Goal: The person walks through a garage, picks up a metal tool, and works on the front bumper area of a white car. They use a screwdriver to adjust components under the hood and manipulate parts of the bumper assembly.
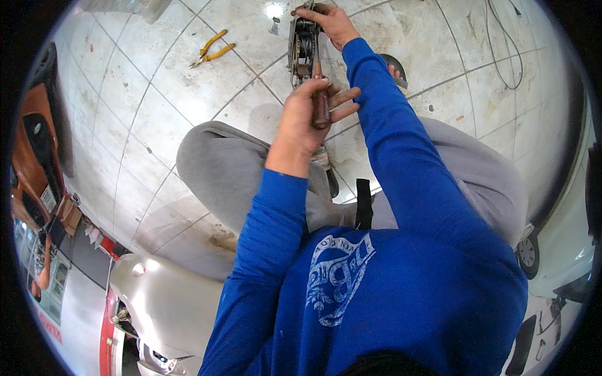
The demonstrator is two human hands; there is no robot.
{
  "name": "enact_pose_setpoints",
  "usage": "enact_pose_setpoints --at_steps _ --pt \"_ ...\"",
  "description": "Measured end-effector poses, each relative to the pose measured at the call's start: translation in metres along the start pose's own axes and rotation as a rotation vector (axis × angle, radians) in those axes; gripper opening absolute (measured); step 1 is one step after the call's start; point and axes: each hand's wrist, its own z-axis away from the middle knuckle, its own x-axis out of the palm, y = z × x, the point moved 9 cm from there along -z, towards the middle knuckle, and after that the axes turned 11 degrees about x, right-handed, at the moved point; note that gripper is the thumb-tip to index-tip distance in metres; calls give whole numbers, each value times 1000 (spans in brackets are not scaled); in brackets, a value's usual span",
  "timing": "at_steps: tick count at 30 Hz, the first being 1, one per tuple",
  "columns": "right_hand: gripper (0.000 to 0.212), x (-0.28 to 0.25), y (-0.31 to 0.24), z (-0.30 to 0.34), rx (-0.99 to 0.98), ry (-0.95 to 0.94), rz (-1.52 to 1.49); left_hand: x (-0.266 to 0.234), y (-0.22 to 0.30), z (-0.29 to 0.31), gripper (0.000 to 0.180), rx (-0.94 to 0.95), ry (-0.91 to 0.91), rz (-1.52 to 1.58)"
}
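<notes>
A dark metal mechanism (305,42), like a small hand winch with a wound spool in a frame, is in front of me, over the tiled floor. My right hand (333,24) grips its far end, thumb and fingers closed at the top. Nearer to me, my left hand (307,109) holds a screwdriver (321,111) by its dark red handle between thumb and palm, some fingers stretched out to the right. The tool points away from me along the mechanism's near right side; its tip cannot be made out. Yellow-handled pliers (214,49) lie spread on the floor to the left.
My bent knees in grey trousers (219,153) flank the work. A black cable (520,69) loops on the floor at right. A silver car panel (166,294) is at lower left, an orange vehicle part (37,106) at far left, and a wheel (528,255) at right.
</notes>
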Motion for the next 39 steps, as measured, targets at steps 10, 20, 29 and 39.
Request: enact_pose_setpoints --at_steps 10,20,29,39 --pt "45 1 -1 7 -71 93 149 -12 -1 -7 33 128 -5 -422" --pt "35 -3 10 -15 -18 12 29 -29 36 -13 29 -86 -140 -458" --pt "34 -5 9 -11 -21 22 49 -31 57 -8 29 -138 -152 -259" --pt "30 1 6 -5 46 -16 -9 -36 50 -3 28 -79 -169 -232"
